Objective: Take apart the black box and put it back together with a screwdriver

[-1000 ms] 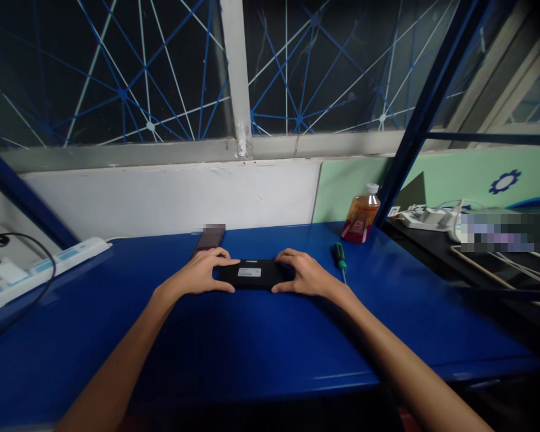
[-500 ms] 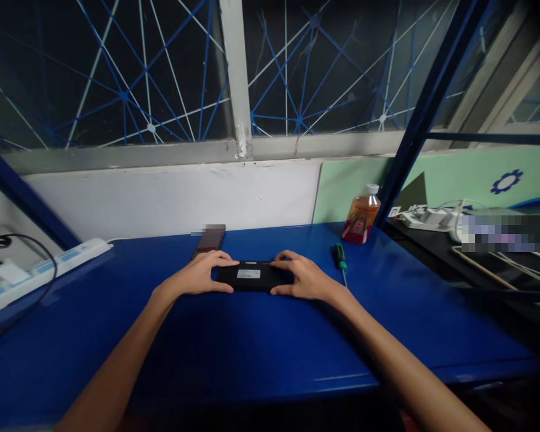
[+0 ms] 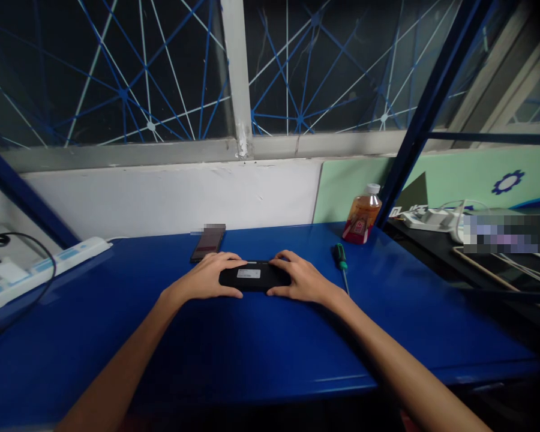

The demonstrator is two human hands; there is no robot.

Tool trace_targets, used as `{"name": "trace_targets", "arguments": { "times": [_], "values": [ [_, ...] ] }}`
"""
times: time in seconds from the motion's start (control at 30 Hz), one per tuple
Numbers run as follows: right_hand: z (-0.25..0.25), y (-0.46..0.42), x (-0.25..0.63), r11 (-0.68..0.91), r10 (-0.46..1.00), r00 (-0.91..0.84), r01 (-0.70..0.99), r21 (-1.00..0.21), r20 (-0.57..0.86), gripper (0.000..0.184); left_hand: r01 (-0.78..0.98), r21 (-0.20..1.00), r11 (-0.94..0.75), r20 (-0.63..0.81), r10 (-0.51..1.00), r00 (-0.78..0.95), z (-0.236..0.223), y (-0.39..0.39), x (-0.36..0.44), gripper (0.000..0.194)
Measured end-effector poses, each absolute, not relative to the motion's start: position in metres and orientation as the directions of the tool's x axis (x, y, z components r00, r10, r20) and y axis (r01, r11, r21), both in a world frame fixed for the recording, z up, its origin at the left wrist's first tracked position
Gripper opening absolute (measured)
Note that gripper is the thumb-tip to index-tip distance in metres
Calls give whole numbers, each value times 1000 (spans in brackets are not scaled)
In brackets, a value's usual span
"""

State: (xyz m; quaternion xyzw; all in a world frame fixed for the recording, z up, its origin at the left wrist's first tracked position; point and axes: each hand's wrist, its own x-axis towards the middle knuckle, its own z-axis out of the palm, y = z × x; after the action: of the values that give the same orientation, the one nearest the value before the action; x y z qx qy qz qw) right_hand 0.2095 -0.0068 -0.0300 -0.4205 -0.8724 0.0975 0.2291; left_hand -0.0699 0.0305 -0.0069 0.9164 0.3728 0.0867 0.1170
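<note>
A flat black rectangular device (image 3: 267, 277) with a whitish label lies on the blue table, held at both ends. My left hand (image 3: 216, 276) grips its left end, fingers along the far edge and thumb at the near edge. At the right end, my right hand (image 3: 299, 278) holds it in the same way. Behind my left hand rests a dark phone-like slab (image 3: 209, 241), its top blurred out. A screwdriver (image 3: 341, 258) with a green and black handle lies to the right of my right hand, shaft toward me.
The blue table (image 3: 252, 348) meets the wall below the window. A bottle of reddish-orange drink (image 3: 362, 216) stands at the back right. On the left lies a white power strip (image 3: 49, 273) with a black cable. Chargers and cables (image 3: 432, 217) sit on a dark surface at the right.
My left hand has slid slightly right along the black device, covering more of its left end. My right hand has barely moved. The device stays in about the same place.
</note>
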Motion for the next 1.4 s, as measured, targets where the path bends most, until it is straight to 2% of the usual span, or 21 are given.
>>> {"name": "trace_targets", "arguments": {
  "times": [0.17,0.43,0.6,0.73,0.93,1.07,1.4],
  "values": [
    [-29,-8,208,624,781,-534,682,-381,324,64,653,255,-713,91,690,718,-9,30,-67,60],
    [-24,-12,205,615,788,-538,673,-411,298,58,652,265,-711,76,689,721,-7,27,-67,61],
    [-26,-11,205,632,775,-544,652,-418,323,54,651,272,-708,131,698,704,-5,23,-62,59],
    [-31,-11,202,657,753,-548,651,-380,363,56,650,277,-708,148,700,699,-4,18,-57,58],
    [-35,-10,197,667,734,-529,678,-307,427,60,661,192,-725,218,688,692,-16,13,-49,67],
    [-33,-11,197,647,737,-520,726,-230,432,61,676,104,-730,319,668,672,-19,7,-38,62],
    [-27,-12,196,637,744,-541,752,-170,392,54,742,44,-669,348,707,616,-24,-5,-23,58]
  ]
}}
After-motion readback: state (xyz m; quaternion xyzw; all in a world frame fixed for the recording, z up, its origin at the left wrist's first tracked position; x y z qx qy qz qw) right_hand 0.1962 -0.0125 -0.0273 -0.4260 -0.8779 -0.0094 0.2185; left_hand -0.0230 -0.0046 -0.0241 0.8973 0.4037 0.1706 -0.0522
